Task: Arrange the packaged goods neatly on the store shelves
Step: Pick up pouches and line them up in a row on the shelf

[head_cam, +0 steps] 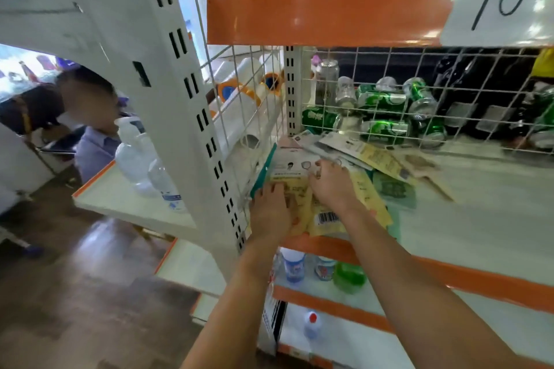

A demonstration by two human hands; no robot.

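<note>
Packets in yellow [302, 204] lie flat at the left front corner of the white shelf [479, 204], long axis running from the orange front lip back toward the wire grid, barcode end nearest the edge. The left hand [271, 208] presses palm-down on the stack, fingers fairly straight. The right hand [331, 186] rests on it just beside, fingers bent over the far end; whether it grips I cannot tell. More flat packets [368, 156] fan out behind, skewed toward the right. The print on them is too blurred to read. Green cans [386, 111] lie tumbled behind the grid. A paper sign [500, 3] above reads "10".
</note>
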